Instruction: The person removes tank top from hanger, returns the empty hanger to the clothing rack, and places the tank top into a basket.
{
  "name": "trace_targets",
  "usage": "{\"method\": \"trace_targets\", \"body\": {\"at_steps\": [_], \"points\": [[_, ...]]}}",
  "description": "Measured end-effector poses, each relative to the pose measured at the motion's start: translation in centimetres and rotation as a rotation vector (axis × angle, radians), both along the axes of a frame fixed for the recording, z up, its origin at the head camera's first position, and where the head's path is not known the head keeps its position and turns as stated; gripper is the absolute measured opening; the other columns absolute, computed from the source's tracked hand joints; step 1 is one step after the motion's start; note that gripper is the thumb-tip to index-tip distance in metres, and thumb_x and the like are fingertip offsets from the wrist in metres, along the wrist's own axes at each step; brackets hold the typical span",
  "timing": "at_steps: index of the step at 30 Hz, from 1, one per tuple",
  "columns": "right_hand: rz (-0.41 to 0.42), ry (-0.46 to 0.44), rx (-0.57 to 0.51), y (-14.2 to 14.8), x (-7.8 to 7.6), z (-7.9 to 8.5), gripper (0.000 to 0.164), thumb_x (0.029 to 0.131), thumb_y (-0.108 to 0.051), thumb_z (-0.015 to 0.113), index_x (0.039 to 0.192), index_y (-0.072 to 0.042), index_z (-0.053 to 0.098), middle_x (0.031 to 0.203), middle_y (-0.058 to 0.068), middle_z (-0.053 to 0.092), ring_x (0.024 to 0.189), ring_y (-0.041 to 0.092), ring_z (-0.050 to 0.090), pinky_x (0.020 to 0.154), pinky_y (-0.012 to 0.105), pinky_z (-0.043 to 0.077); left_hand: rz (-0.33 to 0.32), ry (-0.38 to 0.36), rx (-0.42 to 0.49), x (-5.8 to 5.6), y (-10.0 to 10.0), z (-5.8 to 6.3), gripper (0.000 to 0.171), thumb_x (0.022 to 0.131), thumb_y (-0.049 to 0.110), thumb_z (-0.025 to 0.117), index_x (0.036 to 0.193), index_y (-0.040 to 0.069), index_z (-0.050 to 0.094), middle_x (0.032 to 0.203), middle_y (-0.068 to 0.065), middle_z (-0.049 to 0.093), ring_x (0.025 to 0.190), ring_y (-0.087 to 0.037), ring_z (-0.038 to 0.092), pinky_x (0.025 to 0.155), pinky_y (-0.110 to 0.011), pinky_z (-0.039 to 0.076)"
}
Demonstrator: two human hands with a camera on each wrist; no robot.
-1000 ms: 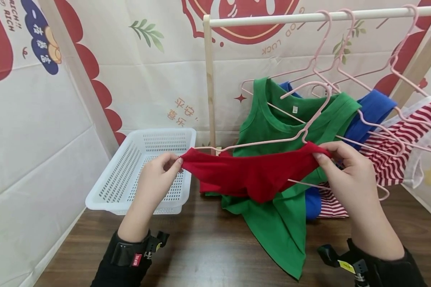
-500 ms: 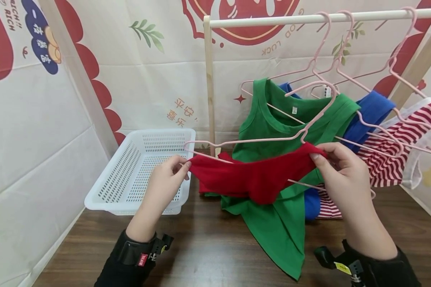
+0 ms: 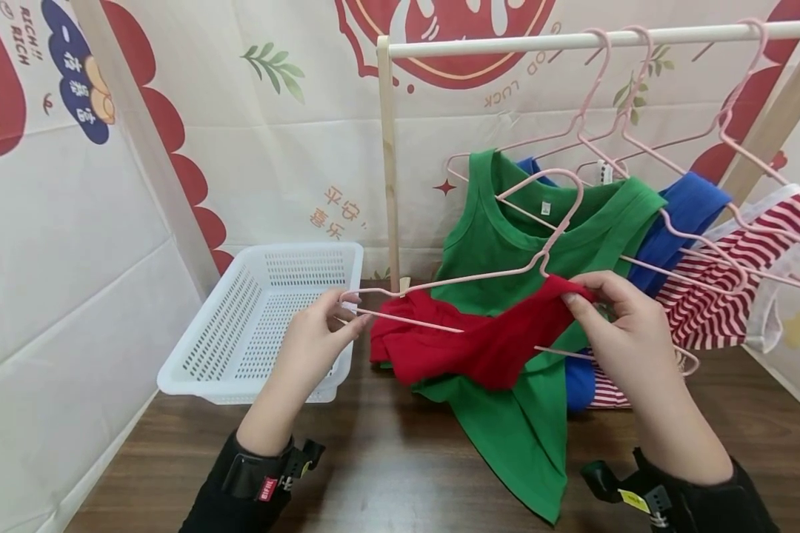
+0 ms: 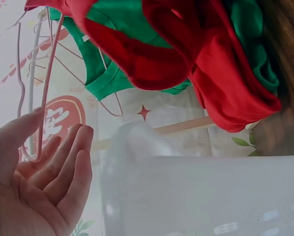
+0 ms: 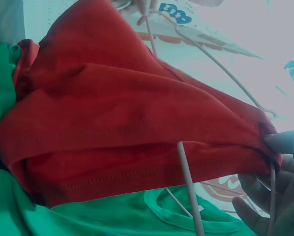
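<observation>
Head view: a red garment (image 3: 487, 348) was bunched between the hands, its right-hand corner raised, its rest sagging short of the left hand (image 3: 315, 333). Step, as judged: garment being fitted onto a pink hanger (image 3: 560, 229). Garment corner was pinched by the right hand (image 3: 627, 329), hanger wire running by those fingers. Hanger's bare end was loosely pinched by the left hand, other fingers relaxed. Next, the slack side probably needed to be drawn over that end.

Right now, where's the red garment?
Head view, centre: the red garment, pinched at its right end by the right hand, partly covers the nearest pink hanger, in front of the green tank top, right of the white basket.
</observation>
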State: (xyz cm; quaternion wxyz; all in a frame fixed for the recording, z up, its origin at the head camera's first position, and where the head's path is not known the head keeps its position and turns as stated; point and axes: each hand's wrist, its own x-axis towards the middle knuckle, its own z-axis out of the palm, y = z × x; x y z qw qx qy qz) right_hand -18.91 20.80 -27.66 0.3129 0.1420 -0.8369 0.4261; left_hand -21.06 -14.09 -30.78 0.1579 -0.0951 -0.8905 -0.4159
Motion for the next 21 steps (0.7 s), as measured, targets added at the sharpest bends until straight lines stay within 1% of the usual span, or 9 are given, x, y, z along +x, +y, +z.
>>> {"method": "trace_targets", "body": {"at_steps": [2, 5, 8, 10, 12, 15, 18, 21], "points": [[0.01, -0.007, 0.007, -0.1, -0.1, -0.1, 0.016, 0.096, -0.013, 0.062, 0.107, -0.003, 0.068, 0.094, 0.002, 0.065, 0.089, 0.006, 0.057, 0.078, 0.011, 0.042, -0.008, 0.02, -0.018, 0.2, 0.0, 0.1, 0.029, 0.088, 0.024, 0.074, 0.114, 0.015, 0.063, 0.093, 0.002, 0.07, 0.078, -0.014, 0.066, 0.073, -0.036, 0.053], [0.006, -0.015, 0.024, -0.2, -0.2, -0.3, 0.015, 0.096, -0.014, 0.062, 0.108, -0.005, 0.068, 0.094, 0.001, 0.065, 0.09, 0.006, 0.056, 0.08, 0.013, 0.041, -0.032, 0.053, -0.051, 0.5, 0.1, 0.2, 0.021, 0.087, 0.025, 0.075, 0.103, 0.015, 0.065, 0.092, 0.003, 0.07, 0.079, -0.013, 0.067, 0.074, -0.035, 0.054], [0.009, -0.011, 0.04, -0.2, -0.2, -0.3, 0.015, 0.096, -0.013, 0.062, 0.108, -0.006, 0.068, 0.093, 0.001, 0.064, 0.089, 0.006, 0.056, 0.081, 0.014, 0.04, -0.077, 0.078, -0.066, 0.9, 0.1, 0.3, 0.013, 0.091, 0.026, 0.071, 0.094, 0.015, 0.065, 0.086, 0.004, 0.07, 0.077, -0.012, 0.068, 0.066, -0.034, 0.053], [0.006, -0.005, 0.048, -0.2, -0.3, -0.4, 0.015, 0.096, -0.013, 0.063, 0.108, -0.006, 0.069, 0.092, 0.0, 0.064, 0.087, 0.005, 0.056, 0.08, 0.014, 0.04, -0.109, 0.093, -0.071, 1.1, 0.1, 0.4, 0.012, 0.094, 0.026, 0.066, 0.09, 0.015, 0.064, 0.084, 0.004, 0.07, 0.075, -0.012, 0.069, 0.06, -0.032, 0.05], [0.006, 0.0, 0.058, -0.1, -0.3, -0.4, 0.014, 0.095, -0.012, 0.063, 0.107, -0.006, 0.069, 0.09, -0.002, 0.063, 0.085, 0.005, 0.056, 0.079, 0.014, 0.04, -0.132, 0.108, -0.075, 1.3, 0.0, 0.6, 0.014, 0.097, 0.026, 0.062, 0.088, 0.015, 0.063, 0.082, 0.003, 0.071, 0.074, -0.011, 0.069, 0.057, -0.032, 0.047], [0.004, 0.007, 0.076, 0.0, -0.4, -0.3, 0.015, 0.094, -0.01, 0.065, 0.108, -0.007, 0.069, 0.089, -0.005, 0.062, 0.083, 0.006, 0.054, 0.072, 0.014, 0.04, -0.126, 0.165, -0.098, 1.7, -0.2, 1.0, 0.018, 0.099, 0.028, 0.058, 0.086, 0.017, 0.061, 0.078, 0.005, 0.069, 0.072, -0.01, 0.068, 0.056, -0.031, 0.045], [0.008, 0.016, 0.093, 0.2, -0.4, -0.2, 0.016, 0.092, -0.008, 0.067, 0.108, -0.006, 0.069, 0.088, -0.004, 0.062, 0.081, 0.005, 0.053, 0.067, 0.015, 0.039, -0.086, 0.247, -0.105, 2.0, -0.6, 1.5, 0.02, 0.099, 0.029, 0.057, 0.084, 0.016, 0.06, 0.074, 0.006, 0.068, 0.069, -0.008, 0.065, 0.057, -0.031, 0.045], [-0.003, 0.028, 0.106, 0.4, -0.5, -0.1, 0.016, 0.091, -0.007, 0.069, 0.107, -0.006, 0.07, 0.087, -0.005, 0.062, 0.08, 0.004, 0.053, 0.066, 0.016, 0.038, -0.048, 0.317, -0.093, 2.2, -1.0, 1.9, 0.018, 0.099, 0.027, 0.057, 0.086, 0.015, 0.06, 0.072, 0.007, 0.066, 0.068, -0.009, 0.063, 0.058, -0.03, 0.047]]}}
